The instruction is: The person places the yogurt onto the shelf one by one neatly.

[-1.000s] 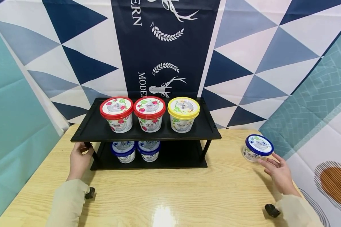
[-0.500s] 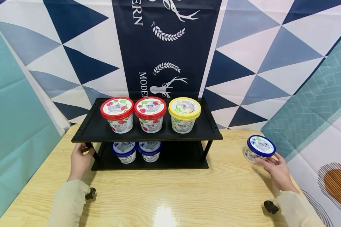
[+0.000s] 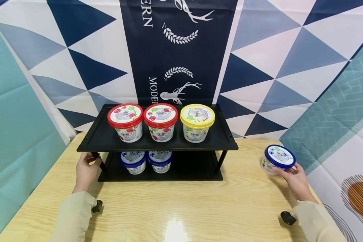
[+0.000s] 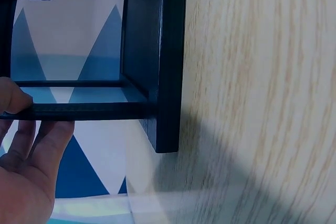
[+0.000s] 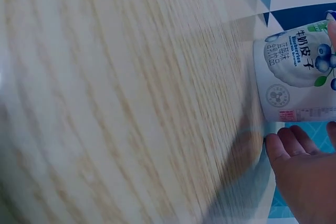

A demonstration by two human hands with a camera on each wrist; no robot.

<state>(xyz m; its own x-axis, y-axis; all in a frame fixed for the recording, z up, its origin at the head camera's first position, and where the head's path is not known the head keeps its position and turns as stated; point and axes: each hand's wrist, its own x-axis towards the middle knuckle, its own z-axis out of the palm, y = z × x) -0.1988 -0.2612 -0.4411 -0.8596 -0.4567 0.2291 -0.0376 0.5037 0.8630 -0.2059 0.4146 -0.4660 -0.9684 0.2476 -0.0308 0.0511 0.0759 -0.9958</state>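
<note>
On the wooden table (image 3: pixel 157 208) stands a black two-tier rack (image 3: pixel 92 143). My left hand (image 3: pixel 86 171) grips its front left post (image 4: pixel 89 112), thumb on one side and fingers on the other. Off to the right, my right hand (image 3: pixel 297 183) holds a white tub with a blue lid (image 3: pixel 279 158), its thumb at the near side; the right wrist view shows blueberries on the tub's side (image 5: pixel 294 77). On the upper tier are two red-lidded tubs (image 3: pixel 129 122) (image 3: pixel 161 121) and one yellow-lidded tub (image 3: pixel 196 122). Two blue-lidded tubs (image 3: pixel 133 162) (image 3: pixel 159 161) sit below.
A patterned cloth (image 3: pixel 260 53) hangs behind the rack, and teal cloth (image 3: pixel 21 134) covers the left side. On the right, a white cloth with a brown oval (image 3: pixel 361 195) borders the table. Bare tabletop lies between the rack and the held tub.
My right hand has closed further around the blue-lidded tub, with the thumb now over its near side. The left hand stays on the post; the whole view has shifted slightly.
</note>
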